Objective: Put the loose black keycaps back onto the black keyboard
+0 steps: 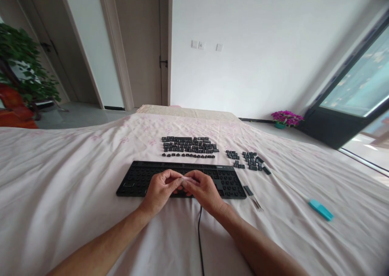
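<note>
The black keyboard (138, 179), stripped of its keycaps, lies on the pale bedspread (60, 179) directly under both hands. The left hand (159, 189) and right hand (203, 189) meet fingertip to fingertip over its near edge, pinching something small and pale; what it is cannot be told. The removed keycaps (188, 145) sit in rows just beyond the hands, a smaller cluster (247, 159) beyond and right. Judged from this, a light, steady pinch held low over the keyboard keeps the piece from dropping.

Pale floral bedsheet (60, 179) under keyboard (136, 179), loose keycaps (188, 145), teal tool (321, 210).
</note>
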Demonstrator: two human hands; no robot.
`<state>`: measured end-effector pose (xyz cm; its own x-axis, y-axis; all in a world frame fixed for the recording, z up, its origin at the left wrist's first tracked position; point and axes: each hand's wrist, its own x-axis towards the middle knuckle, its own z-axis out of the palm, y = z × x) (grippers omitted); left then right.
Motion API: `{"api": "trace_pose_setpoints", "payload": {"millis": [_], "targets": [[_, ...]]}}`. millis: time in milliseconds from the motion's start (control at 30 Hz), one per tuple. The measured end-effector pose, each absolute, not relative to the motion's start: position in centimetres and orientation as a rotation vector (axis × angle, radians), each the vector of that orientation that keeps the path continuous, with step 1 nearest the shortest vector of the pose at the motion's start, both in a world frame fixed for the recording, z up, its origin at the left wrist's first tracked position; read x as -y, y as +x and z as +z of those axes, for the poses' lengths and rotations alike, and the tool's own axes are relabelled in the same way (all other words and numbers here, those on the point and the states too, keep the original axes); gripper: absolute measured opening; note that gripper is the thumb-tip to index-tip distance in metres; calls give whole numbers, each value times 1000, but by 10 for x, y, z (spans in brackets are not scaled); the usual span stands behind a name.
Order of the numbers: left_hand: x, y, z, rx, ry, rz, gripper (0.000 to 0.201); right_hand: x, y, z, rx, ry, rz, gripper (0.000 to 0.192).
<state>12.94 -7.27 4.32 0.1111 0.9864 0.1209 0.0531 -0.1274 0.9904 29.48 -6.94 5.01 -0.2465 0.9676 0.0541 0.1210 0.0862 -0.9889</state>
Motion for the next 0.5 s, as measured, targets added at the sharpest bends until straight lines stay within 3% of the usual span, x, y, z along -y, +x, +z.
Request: {"api": "trace_pose_setpoints", "payload": {"millis": [200, 400, 500], "targets": [[66, 127, 41, -1093, 1405, 1112, 31, 62, 313, 66, 1734, -1172, 1195, 25], [34, 87, 42, -1447, 1676, 1343, 32, 31, 360, 72, 1874, -1355, 640, 18], [17, 54, 40, -1789, 1847, 1279, 28, 19, 380, 68, 1961, -1407, 480, 16]]}}
